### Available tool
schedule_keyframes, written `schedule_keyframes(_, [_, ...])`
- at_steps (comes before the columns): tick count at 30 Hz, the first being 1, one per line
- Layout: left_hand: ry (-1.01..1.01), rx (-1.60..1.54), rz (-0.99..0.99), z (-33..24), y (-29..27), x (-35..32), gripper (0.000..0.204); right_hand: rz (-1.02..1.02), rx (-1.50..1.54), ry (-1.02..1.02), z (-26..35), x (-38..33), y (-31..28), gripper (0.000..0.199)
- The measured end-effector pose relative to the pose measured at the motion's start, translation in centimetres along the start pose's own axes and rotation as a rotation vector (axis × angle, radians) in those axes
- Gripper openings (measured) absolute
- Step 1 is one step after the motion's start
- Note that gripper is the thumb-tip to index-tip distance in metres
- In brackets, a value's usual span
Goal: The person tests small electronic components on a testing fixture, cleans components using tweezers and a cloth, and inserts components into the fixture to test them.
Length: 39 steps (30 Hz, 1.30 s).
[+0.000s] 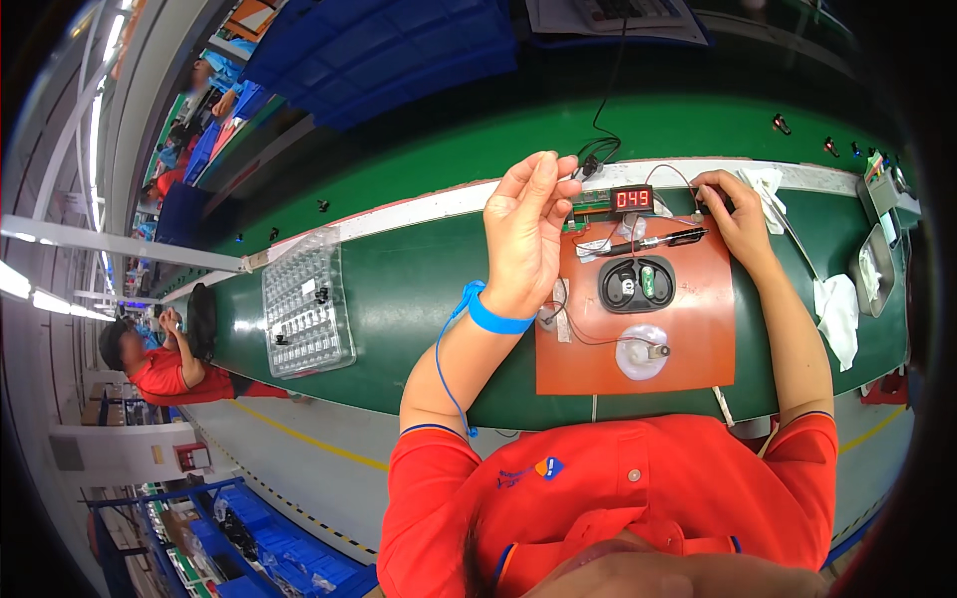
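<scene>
My left hand (pixel 528 224), a blue wrist strap (pixel 498 314) round its wrist, is raised over the bench. Its thumb and fingers are pinched together; whatever they hold is too small to make out. Just past the fingertips lies a tangle of black cable (pixel 595 159). A small meter (pixel 632 199) with lit red digits stands between my hands. Curled at the meter's right is my right hand (pixel 736 214), its fingertips close to a thin wire; what they grip is hidden. Nearer me, an open black earphone case (pixel 636 285) sits on an orange-brown mat (pixel 598 369).
A black pen (pixel 658 241) lies above the case, and a white round pad (pixel 638 351) with a wired metal piece below it. Left stands a clear compartment tray (pixel 309 304). White cloths (pixel 837 319) lie right. Small black parts sit on the green conveyor (pixel 449 164). Another person (pixel 164 369) works far left.
</scene>
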<state>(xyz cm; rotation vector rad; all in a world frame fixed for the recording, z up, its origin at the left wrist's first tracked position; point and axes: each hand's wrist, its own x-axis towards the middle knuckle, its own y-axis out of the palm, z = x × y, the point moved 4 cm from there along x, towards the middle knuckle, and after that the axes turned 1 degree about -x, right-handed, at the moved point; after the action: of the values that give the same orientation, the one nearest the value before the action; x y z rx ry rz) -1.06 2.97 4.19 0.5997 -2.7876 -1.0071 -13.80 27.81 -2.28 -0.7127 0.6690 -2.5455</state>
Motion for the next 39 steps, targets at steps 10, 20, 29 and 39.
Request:
schedule_keyframes(10, [0.557, 0.612, -0.548, -9.6, -17.4, -22.0, 0.011, 0.016, 0.032, 0.032, -5.9, 0.1, -0.6, 0.021])
schedule_keyframes(20, [0.130, 0.647, -1.630, -4.8, -31.0, -43.8, 0.046, 0.117, 0.101, -0.012, -10.9, 2.5, -1.3, 0.027])
schedule_keyframes(29, [0.491, 0.200, -1.286, -5.3, -28.5, -41.9, 0.051, 0.106, 0.049, -0.042, -9.2, 1.6, -1.5, 0.026])
schedule_keyframes(39, [0.644, -0.030, -1.086, -7.6, -20.0, -38.0, 0.039, 0.123, 0.092, -0.029, -10.8, 2.0, -1.7, 0.026])
